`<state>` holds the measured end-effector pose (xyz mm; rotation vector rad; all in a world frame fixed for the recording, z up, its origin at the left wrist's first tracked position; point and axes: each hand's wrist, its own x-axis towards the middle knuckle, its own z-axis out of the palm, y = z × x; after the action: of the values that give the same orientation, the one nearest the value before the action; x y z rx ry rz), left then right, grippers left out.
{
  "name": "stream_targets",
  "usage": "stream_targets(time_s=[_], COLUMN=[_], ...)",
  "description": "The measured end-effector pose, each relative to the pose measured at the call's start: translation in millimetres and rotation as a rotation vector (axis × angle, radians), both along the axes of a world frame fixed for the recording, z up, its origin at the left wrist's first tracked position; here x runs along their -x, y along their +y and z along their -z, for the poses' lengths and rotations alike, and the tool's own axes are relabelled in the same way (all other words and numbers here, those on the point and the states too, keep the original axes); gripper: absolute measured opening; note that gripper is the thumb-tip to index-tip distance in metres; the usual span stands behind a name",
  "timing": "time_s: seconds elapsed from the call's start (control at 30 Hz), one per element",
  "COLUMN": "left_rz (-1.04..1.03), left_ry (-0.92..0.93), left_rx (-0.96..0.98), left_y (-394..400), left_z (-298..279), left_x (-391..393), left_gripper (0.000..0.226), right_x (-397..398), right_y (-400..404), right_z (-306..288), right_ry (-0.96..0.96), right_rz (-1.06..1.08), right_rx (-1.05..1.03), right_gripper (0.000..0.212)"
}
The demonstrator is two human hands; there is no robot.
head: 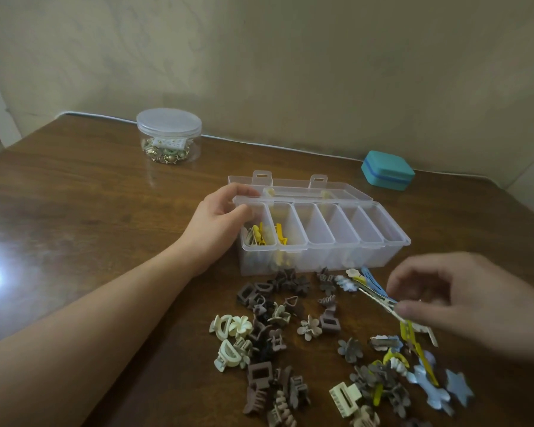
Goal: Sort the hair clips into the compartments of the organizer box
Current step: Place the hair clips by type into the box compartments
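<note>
Nearest the camera, a loose pile of hair clips (305, 349) covers the near-right part of the tabletop (90, 211). It holds brown, cream and grey claw clips, flower-shaped clips, and blue and yellow flat clips; they overlap too much for an exact count, but there are several dozen.

Just above the right side of the pile, the right hand (463, 306) pinches a flat snap clip (379, 298) between thumb and fingers. The clip shows blue and pale parts, and its far end points toward the box. Motion blur hides whether one clip or more is held.

Beyond the pile stands the clear organizer box (379, 257), lid open and lying behind it. One row of six compartments is visible. The leftmost compartment holds a few yellow and pale clips (258, 235). The second holds one yellow clip (281, 234). The other four appear empty.

The left hand (219, 211) grips the far-left corner of the box and steadies it.

Step in hand, as judged: transfer of a picked clip to a compartment. The next move calls for carrying it over the near wall and releasing it into a compartment of matching kind.

Far left stands one round lidded jar (169, 135) of small trinkets; far right lies one teal case (387, 170)
</note>
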<state>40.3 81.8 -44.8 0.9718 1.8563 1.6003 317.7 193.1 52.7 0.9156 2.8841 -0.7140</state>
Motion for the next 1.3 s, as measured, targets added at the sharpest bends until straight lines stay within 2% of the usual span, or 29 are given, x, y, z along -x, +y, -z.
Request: stream_targets(time_s=[0.07,0.13,0.27,0.4,0.5,0.6,0.67,0.77,0.87,1.0,1.1,1.17,1.23,1.3], left_rz=[-0.003,-0.004,0.000,0.000,0.004,0.002,0.003,0.006,0.010,0.010,0.013,0.019,0.015,0.016], left_ry=[-0.006,-0.009,-0.008,-0.006,0.000,0.006,0.003,-0.009,-0.012,-0.008,-0.006,-0.005,-0.004,-0.003], left_rx=[0.002,0.001,0.008,0.004,0.009,0.005,0.001,-0.006,-0.008,-0.005,-0.003,-0.001,0.000,0.001], left_y=[-0.6,-1.2,-1.5,-2.2,-2.0,-1.1,-1.0,-1.3,-1.2,-1.8,-2.2,-1.9,-1.7,-1.4], left_z=[0.1,0.0,-0.4,-1.4,-1.7,-1.8,-2.3,-2.6,-2.7,-2.7,-2.9,-2.7,-2.3,-1.7], left_x=[0.1,0.2,0.1,-0.1,0.1,-0.2,-0.8,-1.6,-1.8,-1.9,-1.6,-1.1,-0.7,-0.4], left_gripper=[0.040,0.041,0.043,0.050,0.050,0.046,0.049,0.056,0.056,0.046,0.052,0.051,0.052,0.053], right_x=[9.7,25.1,68.0,97.1,89.5,63.2,41.7,18.4,10.3,9.0,8.7,7.4,9.3,21.1], right_y=[4.5,9.4,13.8,7.6,4.2,5.5,6.3,4.1,3.6,5.8,1.3,-1.0,-0.1,1.2], right_z=[-15.2,-23.4,-14.1,10.6,12.4,2.5,4.3,23.6,42.4,53.0,48.8,40.0,31.0,23.2], right_ry=[0.067,0.158,0.283,0.262,0.222,0.334,0.280,0.054,-0.103,-0.114,-0.157,-0.107,0.090,0.285], right_rz=[-0.050,-0.060,-0.008,-0.016,-0.093,-0.055,0.002,0.092,0.160,0.184,0.149,0.142,0.133,0.099], right_rx=[0.111,0.111,-0.047,-0.197,-0.197,-0.215,-0.251,-0.340,-0.454,-0.439,-0.468,-0.399,-0.227,-0.108], right_gripper=[0.024,0.019,0.009,0.008,0.003,0.007,0.009,0.009,0.021,0.019,0.017,0.013,0.008,0.013])
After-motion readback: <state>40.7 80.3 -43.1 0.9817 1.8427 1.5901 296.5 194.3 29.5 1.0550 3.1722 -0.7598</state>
